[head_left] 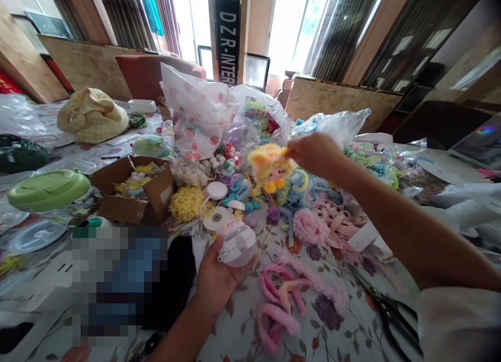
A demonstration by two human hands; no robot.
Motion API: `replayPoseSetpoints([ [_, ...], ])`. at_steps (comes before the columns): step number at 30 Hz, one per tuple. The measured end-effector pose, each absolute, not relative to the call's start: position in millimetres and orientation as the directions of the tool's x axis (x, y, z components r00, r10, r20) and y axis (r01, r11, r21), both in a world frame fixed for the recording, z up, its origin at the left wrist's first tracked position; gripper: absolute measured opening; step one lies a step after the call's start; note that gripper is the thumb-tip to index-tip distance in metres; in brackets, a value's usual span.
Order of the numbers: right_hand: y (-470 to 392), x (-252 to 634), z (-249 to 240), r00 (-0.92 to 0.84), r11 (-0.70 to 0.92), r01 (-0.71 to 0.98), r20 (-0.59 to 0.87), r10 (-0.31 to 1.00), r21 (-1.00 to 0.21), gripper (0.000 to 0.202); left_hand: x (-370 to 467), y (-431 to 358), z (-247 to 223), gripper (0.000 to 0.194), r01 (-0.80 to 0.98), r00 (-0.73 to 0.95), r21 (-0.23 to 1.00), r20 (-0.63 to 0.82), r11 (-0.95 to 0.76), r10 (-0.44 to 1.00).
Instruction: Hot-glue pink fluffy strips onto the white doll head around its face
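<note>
Right hand, nearly closed, pinched a yellow-hooded doll above the floral tablecloth; the left hand, half-curled, cradled a clear round plastic container. Light, steady grips seemed best for both.

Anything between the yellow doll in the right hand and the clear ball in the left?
Nothing visible seems to block the gap between yellow doll and clear ball; the white discs nearby appear to lie lower.

A craft workroom (with curtains), shown by scissors and fuzzy pink strips.
</note>
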State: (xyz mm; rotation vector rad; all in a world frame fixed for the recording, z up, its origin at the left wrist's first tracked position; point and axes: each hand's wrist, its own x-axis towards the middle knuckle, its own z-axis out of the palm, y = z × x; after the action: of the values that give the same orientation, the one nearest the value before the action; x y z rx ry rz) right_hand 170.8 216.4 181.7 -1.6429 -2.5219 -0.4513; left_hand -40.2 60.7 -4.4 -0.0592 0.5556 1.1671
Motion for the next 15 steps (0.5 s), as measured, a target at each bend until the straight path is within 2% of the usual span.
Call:
replayPoseSetpoints([
  [3, 228.9, 173.9, 226.1, -0.369, 0.338, 0.929, 0.389, 0.844, 0.15, 0.02, -40.0, 61.1, -4.4, 0.055, -0.886, 0.277, 0.224, -0.447, 0.406, 0.85],
  [5, 234.1, 177.3, 246.1, -0.374, 0.372, 0.922, 0.5, 0.781, 0.109, 0.023, -39.6, 61.1, -4.8, 0.053, -0.885, 0.283, 0.214, -0.457, 0.413, 0.844],
  [7, 237.9, 179.2, 256.1, -0.382, 0.422, 0.905, 0.552, 0.742, 0.059, 0.025, -39.4, 61.0, -5.6, 0.052, -0.881, 0.287, 0.218, -0.46, 0.42, 0.84],
  [9, 241.2, 178.4, 255.8, -0.39, 0.453, 0.891, 0.53, 0.753, 0.012, 0.023, -39.4, 60.6, -6.4, 0.052, -0.877, 0.283, 0.232, -0.459, 0.421, 0.842],
  [15, 255.1, 168.0, 208.1, -0.449, 0.493, 0.864, 0.289, 0.845, -0.1, 0.025, -39.0, 59.8, -6.2, 0.052, -0.866, 0.265, 0.264, -0.48, 0.425, 0.836],
])
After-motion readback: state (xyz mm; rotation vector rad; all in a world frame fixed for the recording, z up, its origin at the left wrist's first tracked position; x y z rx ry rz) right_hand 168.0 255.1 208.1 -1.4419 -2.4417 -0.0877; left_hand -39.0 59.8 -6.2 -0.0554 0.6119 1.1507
